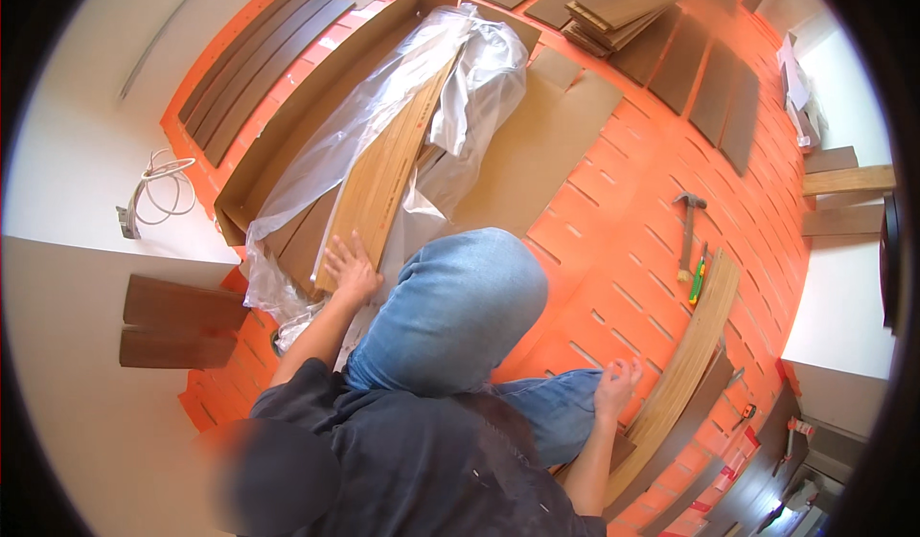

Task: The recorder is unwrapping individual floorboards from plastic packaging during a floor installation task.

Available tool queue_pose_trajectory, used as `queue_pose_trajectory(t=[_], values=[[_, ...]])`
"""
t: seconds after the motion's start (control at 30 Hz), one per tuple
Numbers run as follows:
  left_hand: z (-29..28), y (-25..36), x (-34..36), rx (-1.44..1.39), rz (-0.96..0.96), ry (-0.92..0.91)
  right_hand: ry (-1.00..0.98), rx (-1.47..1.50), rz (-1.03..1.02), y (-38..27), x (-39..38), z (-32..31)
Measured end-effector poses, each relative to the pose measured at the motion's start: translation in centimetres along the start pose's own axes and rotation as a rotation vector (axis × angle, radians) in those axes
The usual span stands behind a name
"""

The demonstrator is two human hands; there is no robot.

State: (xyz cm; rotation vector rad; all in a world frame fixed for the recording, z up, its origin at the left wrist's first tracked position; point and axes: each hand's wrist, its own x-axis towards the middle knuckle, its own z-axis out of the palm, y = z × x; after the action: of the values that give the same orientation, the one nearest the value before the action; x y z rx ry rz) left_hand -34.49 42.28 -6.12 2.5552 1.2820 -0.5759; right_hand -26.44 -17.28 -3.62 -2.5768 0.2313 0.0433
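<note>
Person seated on slotted orange underlay sheeting (pixel 594 250), seen w/ 12 o'clock straight ahead of the raised knee in faded blue denim (pixel 470 297). L hand (pixel 353 271), approx. 10 o'clock, lies w/ fingers spread wide over the near end of a long, light-brown wood plank (pixel 388 173); it presses flat rather than clasps. Said plank runs toward 11 o'clock inside a long, open brown cardboard box (pixel 307 115), atop darker boards, its far end partly under crumpled clear plastic wrap (pixel 494 77). R hand (pixel 618 384), approx. 4 o'clock, is loosely curled, fingers apart, holding nothing I can see; it is nr. the denim-clad lower leg & just beside a second, tan wood plank (pixel 682 355). At 2–3 o'clock, on the sheeting: a claw hammer w/ slim handle (pixel 687 235), & next to it a green-handled knife-like tool (pixel 698 283). At 1 o'clock, a skewed pile of brown boards (pixel 628 10); at 10–11, a row of dark-brown boards (pixel 264 72) beyond the box; approx. 9–10, a coiled white cable (pixel 146 184).
</note>
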Motion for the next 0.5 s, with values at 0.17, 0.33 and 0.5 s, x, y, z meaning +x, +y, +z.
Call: queue_pose_trajectory(t=[0.17,0.33,0.5], values=[[-0.2,-7.2,-5.7,0.021,0.152,-0.096,0.026,0.062,0.040,1.0,-0.2,0.2],[-7.8,-12.2,-7.4,-0.222,0.119,-0.263,-0.028,0.038,0.018,-0.5,0.4,-1.0],[-12.4,-12.2,-7.1,-0.482,-0.065,0.018,-0.024,0.028,-0.038,-1.1,0.6,-1.0]])
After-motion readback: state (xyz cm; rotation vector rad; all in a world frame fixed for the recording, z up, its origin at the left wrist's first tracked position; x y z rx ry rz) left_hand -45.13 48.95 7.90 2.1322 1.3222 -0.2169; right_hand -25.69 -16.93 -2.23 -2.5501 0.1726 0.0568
